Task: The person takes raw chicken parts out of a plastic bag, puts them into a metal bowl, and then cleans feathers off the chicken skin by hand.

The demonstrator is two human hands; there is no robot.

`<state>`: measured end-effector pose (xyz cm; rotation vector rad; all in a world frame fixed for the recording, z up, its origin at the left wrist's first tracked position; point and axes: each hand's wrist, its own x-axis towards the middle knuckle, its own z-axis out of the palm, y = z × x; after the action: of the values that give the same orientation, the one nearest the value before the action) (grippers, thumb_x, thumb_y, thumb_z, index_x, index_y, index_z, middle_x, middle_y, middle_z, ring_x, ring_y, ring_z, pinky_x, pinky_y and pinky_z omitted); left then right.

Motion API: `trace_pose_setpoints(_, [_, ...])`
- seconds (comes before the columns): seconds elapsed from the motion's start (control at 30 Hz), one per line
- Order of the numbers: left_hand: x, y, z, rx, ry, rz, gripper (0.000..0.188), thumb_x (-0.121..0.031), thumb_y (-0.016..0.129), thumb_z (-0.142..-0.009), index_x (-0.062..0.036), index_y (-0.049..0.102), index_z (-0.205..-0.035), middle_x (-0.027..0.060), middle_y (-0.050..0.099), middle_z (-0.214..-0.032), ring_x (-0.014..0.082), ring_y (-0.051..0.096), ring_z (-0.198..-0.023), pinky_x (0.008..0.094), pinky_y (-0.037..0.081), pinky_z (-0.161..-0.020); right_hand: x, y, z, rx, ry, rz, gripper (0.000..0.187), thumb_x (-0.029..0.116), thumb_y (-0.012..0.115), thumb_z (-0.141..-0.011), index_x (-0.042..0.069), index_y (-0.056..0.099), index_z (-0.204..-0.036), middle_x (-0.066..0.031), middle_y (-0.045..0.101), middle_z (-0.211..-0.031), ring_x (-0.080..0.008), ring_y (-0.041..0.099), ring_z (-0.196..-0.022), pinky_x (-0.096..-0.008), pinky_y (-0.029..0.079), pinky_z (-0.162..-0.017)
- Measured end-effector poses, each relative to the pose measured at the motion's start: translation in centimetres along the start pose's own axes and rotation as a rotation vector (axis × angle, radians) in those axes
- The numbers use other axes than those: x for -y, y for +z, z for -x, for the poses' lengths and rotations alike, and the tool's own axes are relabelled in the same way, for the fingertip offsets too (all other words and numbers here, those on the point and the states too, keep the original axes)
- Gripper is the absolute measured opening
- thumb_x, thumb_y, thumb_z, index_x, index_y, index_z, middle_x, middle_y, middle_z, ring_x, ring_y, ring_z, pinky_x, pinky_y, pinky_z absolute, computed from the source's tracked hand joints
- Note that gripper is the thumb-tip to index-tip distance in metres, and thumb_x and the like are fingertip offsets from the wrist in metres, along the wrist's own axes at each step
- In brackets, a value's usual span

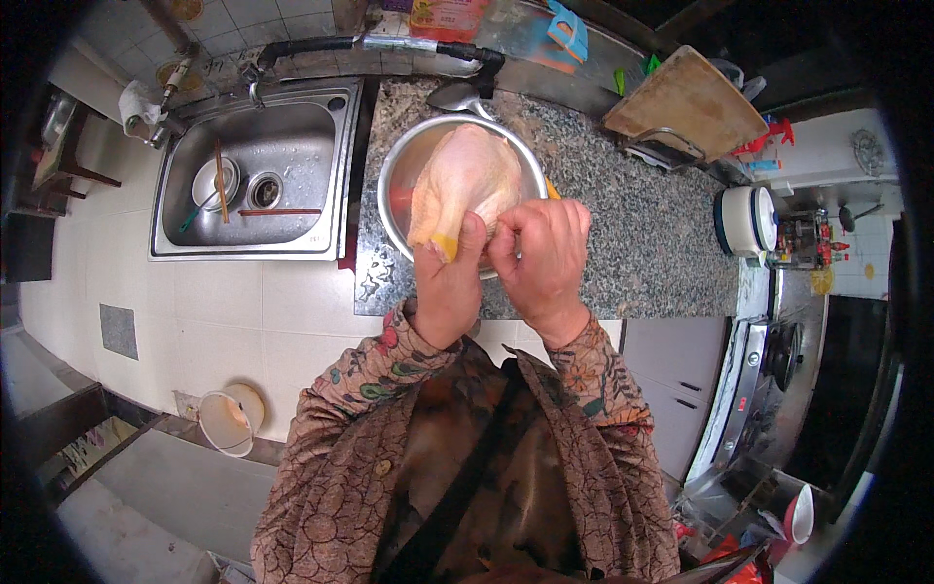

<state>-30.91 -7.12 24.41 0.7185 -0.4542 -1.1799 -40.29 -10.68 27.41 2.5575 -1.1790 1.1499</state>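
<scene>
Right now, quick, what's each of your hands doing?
Left hand: closed on the raw poultry, thumb on top.
Right hand: closed, fingers curled at the poultry's edge; whether it pinches anything cannot be told.

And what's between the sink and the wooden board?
In the head view, a metal bowl with raw poultry held over it, a spoon behind, then speckled countertop.

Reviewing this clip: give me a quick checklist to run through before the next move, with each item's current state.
1. Left hand gripping the raw poultry: ok.
2. Right hand gripping it: cannot tell; fingers are curled at its edge, contact hidden.
3. Poultry over the metal bowl: ok.
4. Bowl on the counter: ok.
5. Sink cleared: not ok; small bowl and chopsticks inside.
</scene>
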Motion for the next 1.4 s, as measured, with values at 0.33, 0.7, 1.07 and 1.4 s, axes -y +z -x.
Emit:
trace_pose_setpoints(0.33, [-0.7,-1.2,-0.6,0.037,-0.041,-0.180,0.037,-0.025,0.044,-0.095,0.0005,0.042,-0.122,0.0061,0.054,-0.109,0.0134,0.052,-0.099,0.0266,0.043,-0.082,-1.8,-0.5,0.9,-0.016,0.375,-0.205,0.006,0.008,0.059,-0.079,0.005,0.054,-0.080,-0.0070,0.052,-0.074,-0.0217,0.052,-0.071,-0.0310,0.040,-0.068])
trace_pose_setpoints(0.7, [-1.4,-1.3,-1.9,0.117,-0.229,0.410,0.042,-0.033,0.040,-0.095,-0.0038,0.039,-0.126,0.0102,0.051,-0.122,0.0230,0.051,-0.112,0.0388,0.040,-0.095,-4.3,-1.0,2.2,0.187,1.167,-1.242,0.029,0.028,0.053,-0.090,0.001,0.057,-0.099,-0.0031,0.061,-0.089,-0.0076,0.055,-0.076,-0.0212,0.044,-0.068])
trace_pose_setpoints(1.07, [-0.7,-1.8,-2.1,0.116,-0.367,0.549,0.049,-0.037,0.037,-0.095,-0.0029,0.035,-0.131,0.0120,0.046,-0.129,0.0267,0.044,-0.119,0.0423,0.033,-0.101,-2.9,-1.1,1.3,0.177,1.113,-1.397,0.027,0.011,0.058,-0.084,-0.006,0.054,-0.104,-0.0083,0.061,-0.097,-0.0117,0.059,-0.086,-0.0243,0.047,-0.079])
trace_pose_setpoints(1.4, [0.3,-2.9,-2.3,0.183,-0.412,0.570,0.049,-0.029,0.042,-0.093,-0.0024,0.032,-0.133,0.0127,0.039,-0.136,0.0283,0.036,-0.126,0.0459,0.026,-0.106,-2.7,-1.5,0.9,0.124,1.063,-1.404,0.035,0.004,0.060,-0.081,-0.008,0.048,-0.112,-0.0094,0.058,-0.104,-0.0130,0.056,-0.095,-0.0256,0.046,-0.083])
